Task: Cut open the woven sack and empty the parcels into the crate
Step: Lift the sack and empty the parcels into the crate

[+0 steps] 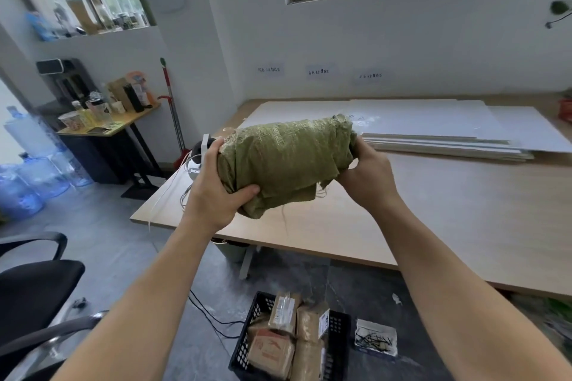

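While the sack [288, 161] is held up over the near edge of the tabletop [433, 210], rolled into a loose green bundle, the job looks close to finished. The left hand [213, 192] grips the left end, with the thumb pressed across the front and the fingers wrapped behind. The right hand [368, 176] grips the right end, its fingers curled into the folds. The bundle seems to hang above the tabletop and not rest on it.

Frayed threads dangle from its lower edge, which fits a sack that has been cut, though the cut itself does not show. The cloth looks limp and flat in its folds, so I judge that nothing is left inside, but I cannot see into it.

Down on the floor, below the person's arms, stands a black crate [247, 346] with several brown parcels [272, 353] lying in it, some taped and labelled. No parcel lies on the floor around it that I can see. Just to the right of the crate sits a small white tray [376, 339] of dark bits. No knife or scissors is in sight.

Cutting and emptying appear done. All that seems left is to set the folded sack aside.
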### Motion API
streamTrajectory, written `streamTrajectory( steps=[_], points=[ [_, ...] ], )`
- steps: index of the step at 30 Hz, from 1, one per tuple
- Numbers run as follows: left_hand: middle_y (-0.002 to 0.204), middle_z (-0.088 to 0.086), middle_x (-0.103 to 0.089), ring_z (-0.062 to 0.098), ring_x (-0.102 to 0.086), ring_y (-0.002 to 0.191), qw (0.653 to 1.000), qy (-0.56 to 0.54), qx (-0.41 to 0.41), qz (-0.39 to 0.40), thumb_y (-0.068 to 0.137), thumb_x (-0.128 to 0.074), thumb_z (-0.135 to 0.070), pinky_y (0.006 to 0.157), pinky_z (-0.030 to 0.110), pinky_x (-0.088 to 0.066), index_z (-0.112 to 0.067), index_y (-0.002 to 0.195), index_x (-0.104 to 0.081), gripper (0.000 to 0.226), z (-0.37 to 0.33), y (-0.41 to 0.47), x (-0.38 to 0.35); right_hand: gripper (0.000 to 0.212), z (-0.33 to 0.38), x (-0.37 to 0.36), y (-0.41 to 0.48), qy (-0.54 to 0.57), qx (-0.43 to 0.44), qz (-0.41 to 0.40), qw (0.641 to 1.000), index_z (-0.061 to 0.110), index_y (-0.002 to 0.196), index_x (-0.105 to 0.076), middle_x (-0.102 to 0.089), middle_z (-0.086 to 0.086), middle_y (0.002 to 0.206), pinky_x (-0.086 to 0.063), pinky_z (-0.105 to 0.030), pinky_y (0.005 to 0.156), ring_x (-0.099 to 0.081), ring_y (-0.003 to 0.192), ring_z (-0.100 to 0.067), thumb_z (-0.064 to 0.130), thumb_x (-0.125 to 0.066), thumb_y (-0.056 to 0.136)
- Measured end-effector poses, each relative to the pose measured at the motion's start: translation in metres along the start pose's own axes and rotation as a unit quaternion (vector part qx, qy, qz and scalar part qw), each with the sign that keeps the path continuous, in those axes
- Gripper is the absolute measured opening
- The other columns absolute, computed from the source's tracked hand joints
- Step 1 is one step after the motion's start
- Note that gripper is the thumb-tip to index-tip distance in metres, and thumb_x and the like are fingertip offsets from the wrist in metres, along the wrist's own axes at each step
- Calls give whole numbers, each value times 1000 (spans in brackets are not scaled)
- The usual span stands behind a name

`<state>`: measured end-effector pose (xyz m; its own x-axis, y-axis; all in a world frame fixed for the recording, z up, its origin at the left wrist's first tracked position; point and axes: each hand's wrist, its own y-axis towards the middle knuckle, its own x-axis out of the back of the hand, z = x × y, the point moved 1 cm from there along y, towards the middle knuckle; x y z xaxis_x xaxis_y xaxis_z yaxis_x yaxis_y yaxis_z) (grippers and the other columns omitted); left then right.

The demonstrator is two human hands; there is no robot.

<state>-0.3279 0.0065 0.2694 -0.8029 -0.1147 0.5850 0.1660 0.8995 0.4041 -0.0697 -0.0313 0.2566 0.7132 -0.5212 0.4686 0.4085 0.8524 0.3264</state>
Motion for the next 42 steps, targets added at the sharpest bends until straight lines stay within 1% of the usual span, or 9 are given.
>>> streamTrajectory(
  steps=[5, 8, 15, 19, 24, 26, 32, 35, 42],
  points=[
    [142, 5, -52, 32, -52, 123, 997, 52, -33, -51, 71, -86, -32, 99, 51, -45, -30, 150, -26, 99, 19, -5, 6, 45, 16, 14, -13, 191, -92, 184, 960, 26, 112, -62, -68, -6, 96, -43, -27, 52, -62, 68, -21, -7, -63, 81],
    [144, 1, -51, 32, -54, 122, 995, 61, -39, -74, 73, -84, -33, 94, 57, -47, -33, 149, -25, 96, 29, -12, 17, 40, 19, 12, -23, 352, -131, 253, 891, 8, 123, -59, -66, -16, 105, -60, -38, 77, -70, 93, -38, -9, -54, 87],
    [146, 1, -47, 34, -52, 123, 998, -32, -43, -29, 72, -84, -24, 94, 57, -49, -38, 147, -26, 96, 57, -35, 46, 28, 57, -21, -61, 587, -216, 80, 776, 8, 100, -66, -60, -11, 97, -59, -45, 75, -71, 82, -30, 35, -59, 94],
    [127, -10, -49, 23, -53, 115, 972, -231, 25, 47, 71, -77, -12, 95, 49, -53, -44, 129, -42, 75, 68, -56, 60, 42, 71, -50, -83, 589, -226, 27, 775, 11, 117, -68, -64, -11, 121, -60, -46, 77, -71, 100, -30, 45, -63, 93],
    [111, 4, -60, 25, -59, 103, 818, -534, 185, 111, 82, -60, -24, 84, 54, -53, -21, 104, -57, 22, 93, -78, 68, 36, 59, -77, -119, 568, -259, 2, 781, 6, 111, -71, -70, -17, 116, -61, -40, 79, -69, 105, -31, 32, -63, 86],
    [107, 11, -64, 28, -62, 100, 788, -565, 222, 100, 81, -68, -33, 79, 47, -55, -8, 111, -58, 40, 103, -83, 67, 57, 44, -85, -134, 557, -261, -5, 789, 3, 129, -57, -64, -20, 129, -56, -48, 89, -63, 116, -38, 31, -71, 82],
    [66, -1, -59, 13, -56, 62, 818, -504, 276, 20, 76, -79, -11, 55, 29, -48, -20, 67, -45, 36, 113, -102, 40, 36, 17, -91, -169, 572, -264, 20, 776, 10, 123, -62, -69, -12, 118, -56, -41, 87, -66, 110, -29, 31, -48, 97],
    [87, 4, -62, 16, -62, 74, 837, -479, 265, 23, 71, -79, -9, 63, 31, -54, -20, 88, -49, 36, 113, -115, 24, 28, 1, -83, -181, 600, -283, 17, 748, 15, 98, -64, -67, -7, 104, -51, -39, 95, -60, 110, -26, 39, -53, 92],
    [114, 15, -68, 26, -68, 93, 823, -450, 333, 97, 73, -79, -5, 71, 36, -60, -8, 131, -55, 63, 116, -153, -25, 65, -56, -53, -220, 531, -337, 37, 776, 10, 132, -59, -65, -13, 132, -57, -42, 89, -60, 124, -31, 51, -67, 82]
  ],
)
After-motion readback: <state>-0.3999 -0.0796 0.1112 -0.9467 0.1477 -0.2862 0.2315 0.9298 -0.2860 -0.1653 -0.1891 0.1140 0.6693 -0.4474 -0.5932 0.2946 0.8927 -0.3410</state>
